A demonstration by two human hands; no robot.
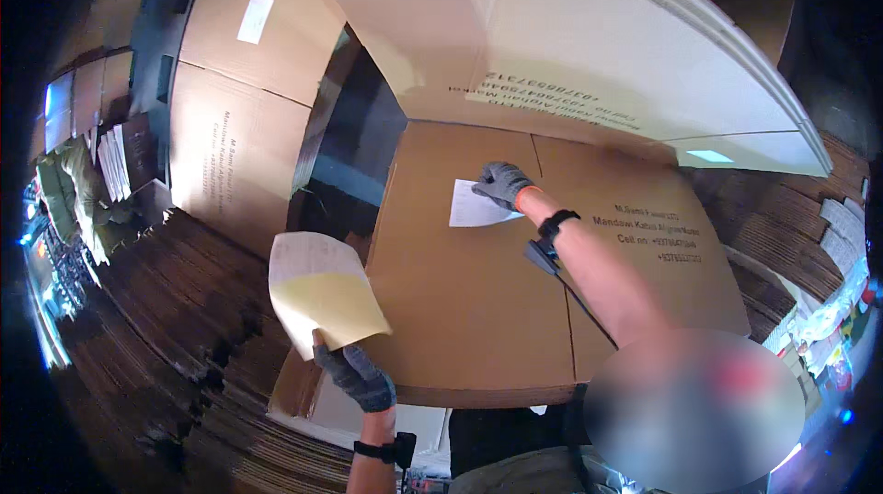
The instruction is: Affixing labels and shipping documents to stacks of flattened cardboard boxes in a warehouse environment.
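A white paper label (467, 206) lies on the top sheet of a flat stack of brown cardboard (460, 301) in front of me. My right hand (503, 187), in a grey knit glove with an orange cuff, rests on the label's right part with its fingers curled in. The hand hides that part of the label. Off the stack's left edge, my left hand (357, 376), gloved in grey, pinches the lower edge of a label sheet (322, 287). That sheet is white at its far end and bare yellow backing nearer the hand.
A tall pack of cardboard sheets (570, 25) leans upright behind the stack. At the left stands another cardboard stack (235, 126) bearing a white label (255, 20). Folded cardboard piles (156, 338) fill the lower left, and more cardboard (782, 209) sits at the right.
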